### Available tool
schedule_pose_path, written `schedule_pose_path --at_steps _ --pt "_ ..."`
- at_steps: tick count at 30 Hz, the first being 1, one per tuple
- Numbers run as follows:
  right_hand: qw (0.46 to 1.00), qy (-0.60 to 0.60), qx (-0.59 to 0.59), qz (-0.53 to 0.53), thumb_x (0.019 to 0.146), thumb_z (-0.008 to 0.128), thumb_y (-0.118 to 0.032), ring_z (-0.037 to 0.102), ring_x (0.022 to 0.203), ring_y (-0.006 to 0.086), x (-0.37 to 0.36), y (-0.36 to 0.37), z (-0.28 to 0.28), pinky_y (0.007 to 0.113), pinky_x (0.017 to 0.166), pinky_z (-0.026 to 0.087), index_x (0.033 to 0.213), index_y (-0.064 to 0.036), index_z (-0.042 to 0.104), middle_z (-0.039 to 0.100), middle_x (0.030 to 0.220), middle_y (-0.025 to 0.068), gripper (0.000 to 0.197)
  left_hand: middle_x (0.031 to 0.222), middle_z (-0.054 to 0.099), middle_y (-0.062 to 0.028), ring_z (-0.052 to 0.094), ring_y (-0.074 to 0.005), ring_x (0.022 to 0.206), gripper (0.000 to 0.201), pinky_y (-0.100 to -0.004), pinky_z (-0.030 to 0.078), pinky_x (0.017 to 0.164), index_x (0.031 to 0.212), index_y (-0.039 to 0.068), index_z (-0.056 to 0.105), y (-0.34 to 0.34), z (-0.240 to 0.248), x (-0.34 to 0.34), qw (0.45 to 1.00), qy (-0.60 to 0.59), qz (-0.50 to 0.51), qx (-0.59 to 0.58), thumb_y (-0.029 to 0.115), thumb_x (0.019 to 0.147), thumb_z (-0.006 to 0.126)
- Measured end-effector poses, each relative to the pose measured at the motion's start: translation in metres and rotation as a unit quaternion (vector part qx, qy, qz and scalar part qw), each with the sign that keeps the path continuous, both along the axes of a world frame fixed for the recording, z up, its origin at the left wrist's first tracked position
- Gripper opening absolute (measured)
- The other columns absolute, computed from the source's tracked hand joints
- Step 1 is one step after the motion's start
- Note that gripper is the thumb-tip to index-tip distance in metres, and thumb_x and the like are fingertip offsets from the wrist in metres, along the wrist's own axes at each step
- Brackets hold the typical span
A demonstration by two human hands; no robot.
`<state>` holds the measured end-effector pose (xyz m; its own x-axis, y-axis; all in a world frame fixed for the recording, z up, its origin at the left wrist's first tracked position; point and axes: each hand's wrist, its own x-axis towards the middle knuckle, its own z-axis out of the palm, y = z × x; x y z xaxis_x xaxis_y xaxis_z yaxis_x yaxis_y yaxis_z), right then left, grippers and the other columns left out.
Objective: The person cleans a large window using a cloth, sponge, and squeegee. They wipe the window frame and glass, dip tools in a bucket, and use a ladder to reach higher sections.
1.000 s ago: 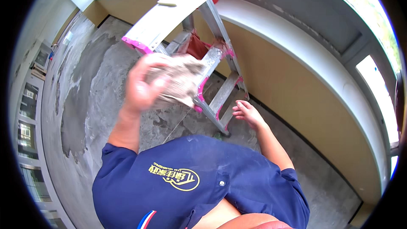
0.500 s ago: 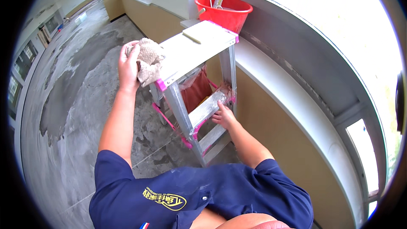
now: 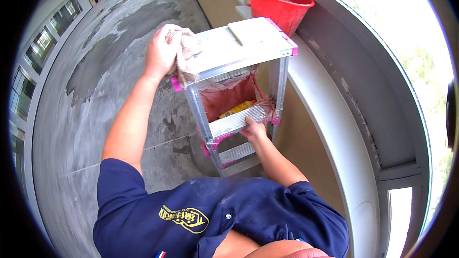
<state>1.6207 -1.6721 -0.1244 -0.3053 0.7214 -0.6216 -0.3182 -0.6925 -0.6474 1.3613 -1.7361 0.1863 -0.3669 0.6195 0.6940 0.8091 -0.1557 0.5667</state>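
An aluminium stepladder with pink plastic corners stands in front of me, its white top platform [image 3: 222, 48] uppermost. At the platform's left end, my left hand [image 3: 161, 51] is closed on a beige cloth [image 3: 190, 48], which drapes over the corner. My right hand [image 3: 255, 131] grips the ribbed ladder step [image 3: 233, 122] near its right end, thumb above and the other fingers underneath, mostly hidden. On the platform's far part lies a thin pale flat piece [image 3: 236, 35]. Behind the step hangs a reddish cloth pouch [image 3: 224, 99] with a yellow tube [image 3: 237, 109] in it.
A red bucket [image 3: 279, 12] with tools sticking out stands on the white window ledge [image 3: 330, 129] beyond the ladder. To the right runs a grey window frame [image 3: 356, 81]. The concrete floor [image 3: 114, 95] has dark damp-looking patches on the left.
My left hand has brought the cloth from beside the platform's corner onto it. The right hand now wraps more closely round the step. My view has shifted, so ladder and bucket appear further right.
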Motion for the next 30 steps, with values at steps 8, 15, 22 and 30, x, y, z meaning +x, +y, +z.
schedule_pose_path --at_steps 8,15,22,30 --pt "0.997 -0.038 0.039 0.062 0.09 0.058 -0.029 0.064 0.077 0.022 0.028 -0.004 0.009 0.034 0.061 0.054 0.099 0.0024 0.054 0.062 0.088 0.0103 0.033 0.089 0.064 -0.0104 0.063 -0.0244 0.084 0.014 -0.0324 0.048 0.075 0.094 0.006 0.061 0.01 -0.011 -0.009 0.999 0.005 -0.029 0.034 0.016 0.085 0.06" --pt "0.969 -0.035 0.238 0.063 0.093 0.053 -0.037 0.061 0.09 0.0223 0.071 -0.066 0.139 0.032 0.067 0.054 0.13 -0.0079 0.037 0.051 0.115 0.0111 0.049 0.089 0.059 0.0006 0.053 -0.0062 0.08 0.011 -0.021 0.044 0.074 0.098 0.005 0.059 -0.047 0.015 0.052 0.854 -0.372 -0.305 0.199 0.012 0.091 0.056" --pt "0.867 0.109 0.483 0.053 0.089 0.059 -0.022 0.05 0.115 0.0297 0.04 -0.126 0.294 0.048 0.089 0.048 0.142 -0.0124 0.018 0.043 0.131 0.0142 0.068 0.125 0.048 -0.0075 0.044 -0.0138 0.117 0.047 -0.0295 0.037 0.097 0.13 0.004 0.042 -0.068 0.017 0.123 0.799 -0.203 -0.56 -0.08 0.039 0.1 0.034" --pt "0.821 -0.014 0.554 -0.138 0.086 0.062 -0.009 0.057 0.104 0.0172 0.111 -0.007 0.311 0.03 0.091 0.046 0.127 0.0004 0.042 0.056 0.115 0.0117 0.047 0.119 0.056 -0.0086 0.054 -0.0201 0.108 0.044 -0.0326 0.043 0.09 0.128 0.005 0.046 0.032 0.041 0.007 0.947 0.048 -0.283 -0.143 0.036 0.096 0.045"
